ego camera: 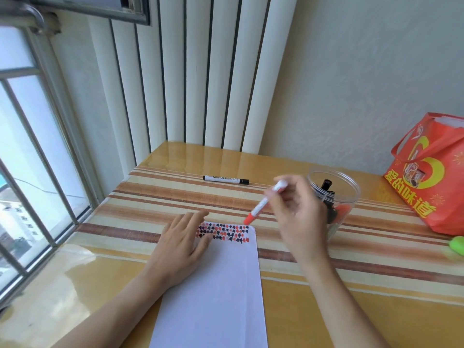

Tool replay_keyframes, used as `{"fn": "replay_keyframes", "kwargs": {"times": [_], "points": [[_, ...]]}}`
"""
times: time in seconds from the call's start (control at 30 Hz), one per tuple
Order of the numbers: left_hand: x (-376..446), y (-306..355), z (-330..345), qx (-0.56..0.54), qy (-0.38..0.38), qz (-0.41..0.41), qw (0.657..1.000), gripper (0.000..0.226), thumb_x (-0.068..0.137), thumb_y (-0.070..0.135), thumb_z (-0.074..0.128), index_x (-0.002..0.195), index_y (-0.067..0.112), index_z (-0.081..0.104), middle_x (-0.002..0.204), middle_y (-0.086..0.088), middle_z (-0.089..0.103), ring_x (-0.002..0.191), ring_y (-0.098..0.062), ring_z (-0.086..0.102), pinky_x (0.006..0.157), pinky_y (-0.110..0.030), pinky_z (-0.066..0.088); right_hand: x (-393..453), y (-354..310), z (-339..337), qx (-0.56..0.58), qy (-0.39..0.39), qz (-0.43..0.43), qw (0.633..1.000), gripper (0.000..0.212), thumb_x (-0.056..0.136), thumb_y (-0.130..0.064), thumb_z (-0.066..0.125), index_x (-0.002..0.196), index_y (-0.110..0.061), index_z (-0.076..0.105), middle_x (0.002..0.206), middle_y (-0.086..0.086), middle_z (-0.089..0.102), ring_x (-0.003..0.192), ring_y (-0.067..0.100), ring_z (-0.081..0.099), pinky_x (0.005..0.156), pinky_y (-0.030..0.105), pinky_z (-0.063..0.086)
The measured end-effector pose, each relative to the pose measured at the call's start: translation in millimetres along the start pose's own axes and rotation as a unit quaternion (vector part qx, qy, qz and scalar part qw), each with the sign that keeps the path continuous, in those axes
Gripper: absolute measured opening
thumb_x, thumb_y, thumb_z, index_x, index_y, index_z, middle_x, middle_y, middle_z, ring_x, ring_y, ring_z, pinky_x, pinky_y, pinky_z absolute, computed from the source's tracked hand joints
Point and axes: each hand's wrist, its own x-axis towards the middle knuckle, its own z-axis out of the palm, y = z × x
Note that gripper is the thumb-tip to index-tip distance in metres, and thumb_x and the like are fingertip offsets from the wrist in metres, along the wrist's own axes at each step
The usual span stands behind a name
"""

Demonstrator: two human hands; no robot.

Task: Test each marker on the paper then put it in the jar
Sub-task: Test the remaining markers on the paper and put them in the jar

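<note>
White rectangular sheet of paper (221, 292) sits nearest, flat on the glossy striped yellow-and-brown worktop (326, 280), smooth and matte, mostly blank; rows of small red and black test marks (223, 232) fill only its far edge. Left hand (183, 244) lies flat on the sheet's far-left part, fingers straight and spread, pinning it. Right hand (298, 217) pinches a slim white-barrelled marker with a red end (266, 203), tilted, red end down and hovering just off the paper's far-right corner; can't tell if that end is cap or nib, it's motion-blurred. Step looks like testing this red marker, or just done with it. Next move, my read: if no stroke made yet, drop the tip onto blank paper below the marks, light pressure; otherwise swing right and drop it into the jar. Clear round plastic jar (334, 194) stands just right of that hand, open top, thin rigid wall, several dark markers already inside. One white whiteboard marker with black cap (226, 180) lies untested across the far worktop, well apart from the paper. Red printed gift bag (431, 172) at far right, unrelated.
</note>
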Motion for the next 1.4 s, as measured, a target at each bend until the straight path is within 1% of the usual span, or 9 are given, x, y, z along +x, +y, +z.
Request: {"fn": "replay_keyframes", "kwargs": {"times": [0.27,0.4,0.53,0.63,0.8,0.9,1.07,1.27,1.4], "points": [[-3.1,-3.6,7.5,0.043,-0.037,0.007,0.998,0.043,0.087,0.043,0.050,0.128,0.038,0.060,0.131,0.020,0.056,0.125,-0.006,0.052,0.101,-0.020,0.022,58.8,-29.7,-83.2,-0.198,0.206,-0.163,0.944,0.023,0.103,-0.010,0.061,0.125,-0.004,0.062,0.101,0.009,0.068,0.079,0.018,0.062,0.072,0.026,0.049],[-2.0,-5.1,6.4,0.021,-0.035,0.008,0.999,0.045,0.082,0.041,0.049,0.125,0.044,0.062,0.131,0.025,0.054,0.126,0.000,0.048,0.101,-0.020,0.022,63.8,-6.5,-93.6,-0.287,0.098,-0.109,0.947,0.020,0.099,-0.007,0.063,0.119,-0.009,0.066,0.096,0.007,0.069,0.077,0.021,0.063,0.070,0.017,0.037],[-1.3,-7.0,7.0,0.016,-0.024,0.011,1.000,0.042,0.086,0.049,0.048,0.125,0.045,0.063,0.132,0.026,0.055,0.127,0.000,0.047,0.102,-0.027,0.027,57.3,16.3,-90.4,-0.340,-0.002,-0.005,0.940,0.012,0.101,-0.012,0.058,0.100,-0.012,0.070,0.080,0.003,0.069,0.073,0.025,0.061,0.065,0.027,0.038],[-1.1,-6.7,7.9,0.020,-0.020,0.009,1.000,0.041,0.087,0.051,0.048,0.124,0.046,0.063,0.130,0.025,0.055,0.126,0.000,0.047,0.102,-0.029,0.029,59.5,12.1,-89.6,-0.389,-0.064,0.028,0.919,0.039,0.105,-0.024,0.048,0.071,-0.009,0.058,0.061,0.005,0.054,0.066,0.032,0.053,0.061,0.035,0.033],[-1.4,-5.5,7.4,0.025,-0.016,0.007,1.000,0.040,0.087,0.051,0.048,0.123,0.045,0.064,0.129,0.026,0.055,0.125,0.002,0.046,0.101,-0.027,0.029,58.8,-5.0,-78.4,-0.468,-0.166,0.095,0.863,0.071,0.111,-0.047,0.024,0.060,-0.010,0.058,0.061,0.005,0.054,0.068,0.027,0.055,0.066,0.034,0.040],[-1.4,-3.6,7.0,0.024,-0.010,0.005,1.000,0.038,0.087,0.051,0.048,0.121,0.045,0.064,0.127,0.027,0.055,0.124,0.004,0.045,0.099,-0.021,0.023,52.4,-5.5,-73.1,-0.449,-0.082,0.055,0.888,0.056,0.109,-0.037,0.037,0.070,-0.010,0.067,0.073,0.004,0.060,0.077,0.028,0.058,0.068,0.035,0.043],[-1.8,-4.6,9.4,0.020,-0.014,0.003,1.000,0.035,0.088,0.048,0.050,0.122,0.046,0.060,0.126,0.029,0.051,0.123,0.004,0.048,0.101,-0.024,0.027,36.9,-12.6,-37.5,-0.343,0.083,-0.188,0.916,0.013,0.096,-0.008,0.058,0.085,-0.006,0.065,0.089,0.007,0.064,0.083,0.025,0.056,0.072,0.036,0.046],[-0.2,-5.7,10.4,0.011,-0.018,-0.001,1.000,0.034,0.087,0.045,0.053,0.121,0.049,0.056,0.126,0.031,0.047,0.125,0.009,0.043,0.101,-0.021,0.024,38.7,23.8,53.5,-0.295,-0.177,-0.097,0.934,0.016,0.102,-0.014,0.050,0.100,-0.013,0.066,0.095,-0.002,0.062,0.086,0.016,0.057,0.069,0.025,0.039],[0.0,-7.0,9.6,0.006,-0.020,0.002,1.000,0.032,0.090,0.048,0.050,0.121,0.049,0.056,0.127,0.032,0.046,0.125,0.012,0.040,0.101,-0.020,0.022,60.4,74.2,96.1,-0.338,-0.267,-0.016,0.902,0.034,0.104,-0.008,0.048,0.135,-0.012,0.061,0.131,0.003,0.064,0.120,0.020,0.057,0.099,0.032,0.050]]}}
